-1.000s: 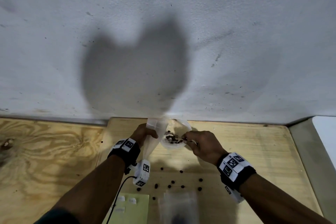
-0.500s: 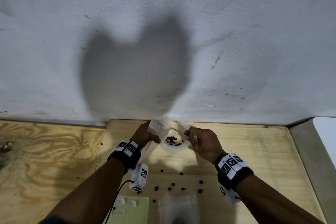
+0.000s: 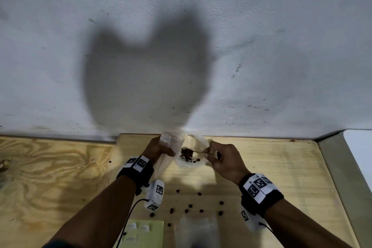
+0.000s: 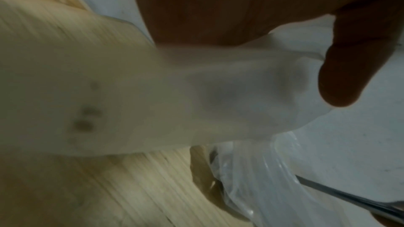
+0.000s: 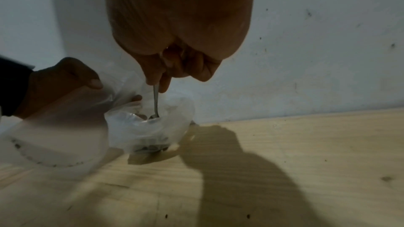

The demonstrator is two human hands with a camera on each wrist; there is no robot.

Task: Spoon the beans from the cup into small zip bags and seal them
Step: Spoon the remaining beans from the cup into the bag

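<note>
Two hands are in view: the left hand [image 3: 159, 150] and the right hand [image 3: 225, 160]. One clear plastic cup [image 3: 189, 164] of dark brown beans [image 3: 186, 153], one thin metal spoon [image 3: 199, 152] and one small clear zip bag [image 3: 171, 143] sit near the tabletop's far edge. About a dozen loose dark beans [image 3: 190, 206] lie scattered toward the near edge, beside one pale green sheet [image 3: 145, 233].

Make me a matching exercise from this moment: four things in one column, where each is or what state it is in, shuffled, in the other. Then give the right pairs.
Things
1. spoon
2. zip bag
3. cup
4. loose beans

Places or states
A. scattered on the wooden table, nearer the person than the cup
B. held up by the left hand
C. pinched by the right hand, bowl end inside the cup
D. stands by the wall, beans at its bottom

Pairs: 1-C, 2-B, 3-D, 4-A
</note>
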